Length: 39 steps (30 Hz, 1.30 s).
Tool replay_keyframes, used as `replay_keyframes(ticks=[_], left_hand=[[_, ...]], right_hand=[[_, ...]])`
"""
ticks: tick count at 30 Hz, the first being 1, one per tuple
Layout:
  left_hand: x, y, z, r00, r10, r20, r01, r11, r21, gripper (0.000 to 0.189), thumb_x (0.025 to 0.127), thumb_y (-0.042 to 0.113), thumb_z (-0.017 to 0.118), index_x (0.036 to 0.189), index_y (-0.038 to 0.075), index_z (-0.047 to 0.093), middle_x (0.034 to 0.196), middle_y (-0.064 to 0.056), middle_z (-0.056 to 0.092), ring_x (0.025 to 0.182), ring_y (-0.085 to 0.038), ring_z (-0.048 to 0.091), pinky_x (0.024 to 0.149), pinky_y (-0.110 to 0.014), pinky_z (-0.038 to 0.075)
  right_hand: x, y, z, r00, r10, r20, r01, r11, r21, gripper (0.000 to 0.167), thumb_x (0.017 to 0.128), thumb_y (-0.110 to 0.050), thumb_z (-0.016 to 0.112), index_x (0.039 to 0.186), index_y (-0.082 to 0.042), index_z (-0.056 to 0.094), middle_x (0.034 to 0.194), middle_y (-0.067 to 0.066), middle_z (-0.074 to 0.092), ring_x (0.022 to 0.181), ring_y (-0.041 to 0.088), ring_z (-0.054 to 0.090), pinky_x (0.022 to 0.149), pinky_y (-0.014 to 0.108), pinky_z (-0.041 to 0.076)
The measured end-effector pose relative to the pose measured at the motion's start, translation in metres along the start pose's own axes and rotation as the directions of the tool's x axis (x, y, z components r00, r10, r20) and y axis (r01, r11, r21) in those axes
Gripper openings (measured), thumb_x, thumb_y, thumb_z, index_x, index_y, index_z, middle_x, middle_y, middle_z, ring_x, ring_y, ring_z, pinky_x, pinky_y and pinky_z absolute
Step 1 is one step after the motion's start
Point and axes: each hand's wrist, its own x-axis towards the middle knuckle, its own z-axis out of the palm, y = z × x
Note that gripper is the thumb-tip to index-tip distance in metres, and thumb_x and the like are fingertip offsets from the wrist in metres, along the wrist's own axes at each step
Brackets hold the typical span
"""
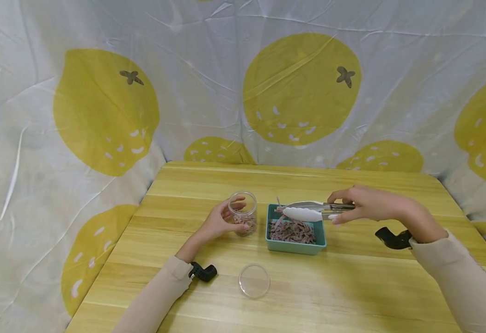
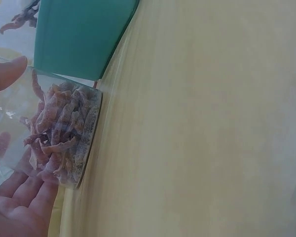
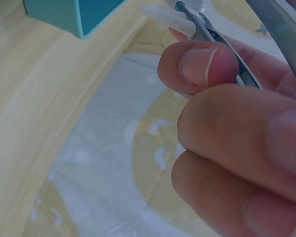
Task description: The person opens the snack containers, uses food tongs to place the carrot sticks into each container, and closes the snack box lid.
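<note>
My left hand point(image 1: 218, 223) grips a clear plastic jar point(image 1: 243, 203) around its side. Brownish-purple dried strips point(image 2: 59, 123) fill the lower part of the jar, and its top is uncovered. To its right stands a teal rectangular box point(image 1: 294, 248) with a heap of the same strips point(image 1: 291, 232) inside. My right hand point(image 1: 365, 206) holds metal tongs point(image 1: 340, 206) with white tips point(image 1: 303, 214). Those tips are over the back of the box, with a few strips point(image 1: 281, 210) between them. In the right wrist view, the curled fingers point(image 3: 227, 118) wrap the tongs' arms.
A round clear lid point(image 1: 254, 281) lies on the wooden table point(image 1: 351, 286) in front of the jar and box. Behind the table hangs a white cloth point(image 1: 209, 83) printed with lemons. Each wrist wears a black camera mount point(image 1: 203, 272).
</note>
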Motion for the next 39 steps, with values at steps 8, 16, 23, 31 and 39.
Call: replay_keyframes(ticks=[8,16,23,31,39], left_hand=[[-0.001,0.001,-0.001,1.000,-0.002,0.004,0.002,1.000,0.011,0.081,0.080,0.005,0.085,0.149,0.005,0.043,0.145,-0.021,0.050,0.134,-0.038,0.047,0.112,-0.046,0.035],[-0.001,0.000,-0.001,1.000,-0.006,0.001,0.006,1.000,0.009,0.080,0.080,0.006,0.085,0.149,0.008,0.044,0.145,-0.021,0.050,0.134,-0.038,0.047,0.112,-0.048,0.035],[-0.001,0.000,-0.001,1.000,-0.006,0.007,0.006,1.000,0.001,0.080,0.080,0.006,0.085,0.149,0.007,0.043,0.145,-0.022,0.050,0.134,-0.039,0.046,0.112,-0.047,0.035],[0.000,0.001,-0.001,1.000,0.004,0.005,-0.004,1.000,-0.009,0.080,0.080,0.004,0.084,0.148,0.003,0.042,0.144,-0.022,0.050,0.133,-0.040,0.047,0.111,-0.046,0.037],[0.000,0.001,-0.001,1.000,0.010,0.005,-0.010,1.000,-0.008,0.078,0.079,0.000,0.084,0.147,0.006,0.045,0.144,-0.022,0.051,0.134,-0.037,0.047,0.112,-0.046,0.037]], right_hand=[[0.001,-0.007,-0.009,1.000,-0.012,-0.018,0.013,1.000,0.026,0.054,0.094,-0.041,0.069,0.132,-0.003,0.058,0.052,-0.012,0.041,0.054,0.001,0.045,0.067,0.028,0.045],[0.006,-0.013,-0.019,1.000,-0.009,-0.020,0.009,0.999,0.037,0.054,0.095,-0.039,0.069,0.134,-0.004,0.056,0.065,-0.010,0.056,0.048,0.003,0.043,0.060,0.028,0.047],[0.014,-0.023,-0.029,1.000,0.003,-0.030,-0.002,1.000,0.023,0.054,0.094,-0.042,0.069,0.136,-0.009,0.057,0.097,-0.001,0.067,0.067,0.012,0.057,0.065,0.032,0.049],[0.032,-0.033,-0.039,1.000,-0.017,-0.007,0.017,0.999,0.038,0.053,0.095,-0.042,0.068,0.135,-0.010,0.056,0.085,-0.002,0.065,0.055,0.007,0.047,0.058,0.031,0.046],[0.055,-0.042,-0.043,1.000,-0.011,0.009,0.011,1.000,0.027,0.057,0.093,-0.047,0.069,0.137,-0.014,0.056,0.091,0.003,0.062,0.061,0.014,0.049,0.063,0.035,0.047]])
